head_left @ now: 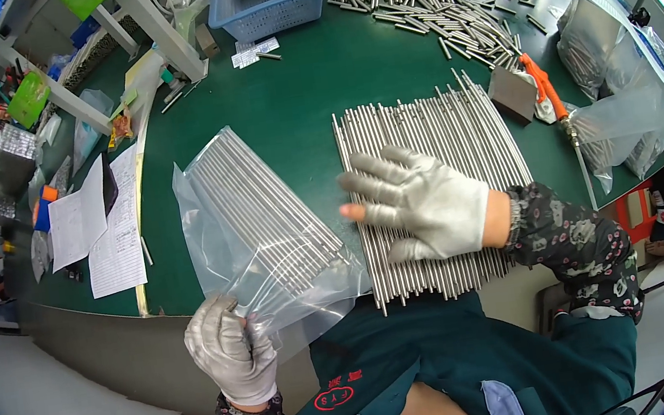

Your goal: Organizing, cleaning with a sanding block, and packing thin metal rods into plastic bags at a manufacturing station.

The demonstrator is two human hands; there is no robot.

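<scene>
Side by side on the green table lie a clear plastic bag (pixel 204 234) with a bundle of long thin metal rods (pixel 249 193) inside, and a wide row of loose metal rods (pixel 439 124). My left hand (pixel 233 349), in a pale glove, is closed on the bag's near end, which hangs over the table edge. My right hand (pixel 425 203) lies flat across the middle of the loose row, fingers spread and pointing left. Its glove leaves one fingertip bare. The palm hides part of the rods beneath it.
A metal block (pixel 512 95) and an orange air gun (pixel 544 84) lie right of the row. Short metal pins (pixel 440 10) are heaped behind, near a blue basket (pixel 269 0). Filled plastic bags (pixel 622 99) stand far right; papers (pixel 114 229) lie left.
</scene>
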